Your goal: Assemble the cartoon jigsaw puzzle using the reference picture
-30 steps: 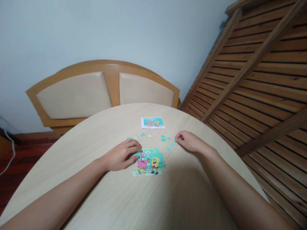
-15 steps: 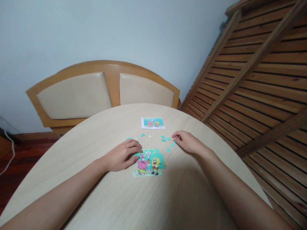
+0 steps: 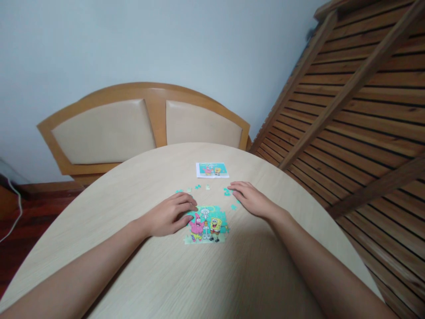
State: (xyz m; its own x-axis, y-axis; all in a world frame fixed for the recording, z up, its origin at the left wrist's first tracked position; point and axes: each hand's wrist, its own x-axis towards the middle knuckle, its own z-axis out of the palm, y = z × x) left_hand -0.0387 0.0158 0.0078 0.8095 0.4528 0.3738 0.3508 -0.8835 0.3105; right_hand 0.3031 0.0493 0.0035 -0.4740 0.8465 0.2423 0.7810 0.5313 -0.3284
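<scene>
Head view: reference card [image 3: 212, 169] beyond loose pieces [image 3: 227, 192]; headboard [image 3: 142, 126] behind table [image 3: 133, 186].

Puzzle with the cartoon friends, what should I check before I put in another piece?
1. Puzzle held steady: ok, left hand rests on its left edge.
2. Loose pieces within reach: ok, right hand lies over some.
3. Piece gripped in right hand: cannot tell, fingers hide it.
4. Picture card in sight: ok, flat beyond the pieces.
5. Puzzle complete: not ok, pieces lie loose on the table.
</scene>
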